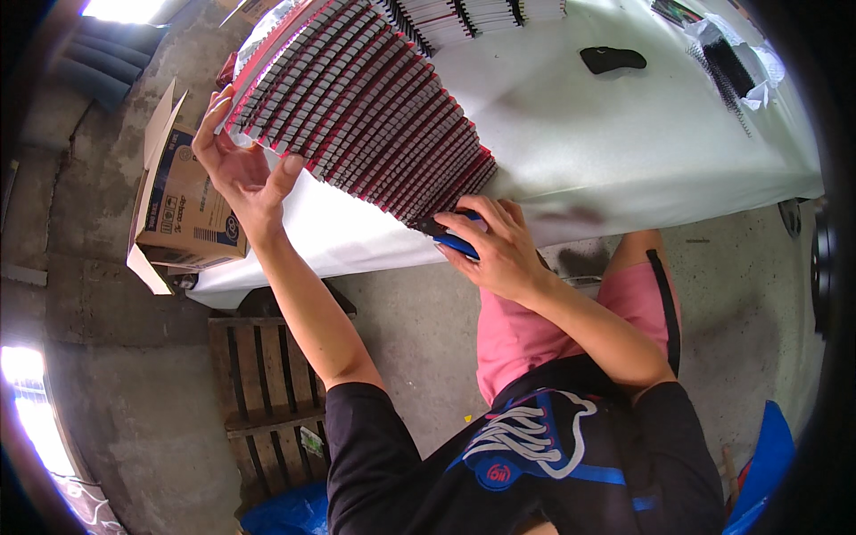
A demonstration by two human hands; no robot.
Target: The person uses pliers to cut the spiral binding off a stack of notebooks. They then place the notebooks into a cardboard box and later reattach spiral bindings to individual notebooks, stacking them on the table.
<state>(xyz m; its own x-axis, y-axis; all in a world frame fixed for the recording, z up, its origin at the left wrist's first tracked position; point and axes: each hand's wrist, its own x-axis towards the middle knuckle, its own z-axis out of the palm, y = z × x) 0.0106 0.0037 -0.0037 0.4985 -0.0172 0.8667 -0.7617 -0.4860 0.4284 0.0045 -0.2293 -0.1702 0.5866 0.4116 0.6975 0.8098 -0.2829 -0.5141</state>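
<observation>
A long stack of wire-bound notebooks (366, 116) with red covers lies on the white-covered table, its rows of dark binding loops facing me. My left hand (248, 183) grips the stack's left end, fingers at the outer edge and thumb on the near side. In my right hand (506, 250) are blue-handled pliers (456, 246). Their dark jaws meet the binding at the stack's near right corner. My fingers partly cover the handles, and I cannot tell whether the jaws are closed on a wire.
More bound notebooks (473, 16) lie at the far side. A black flat object (613, 60) and black binding combs (727, 67) by crumpled plastic are farther right. An open cardboard box (183, 209) stands left of the table, above a wooden slatted pallet (267, 383).
</observation>
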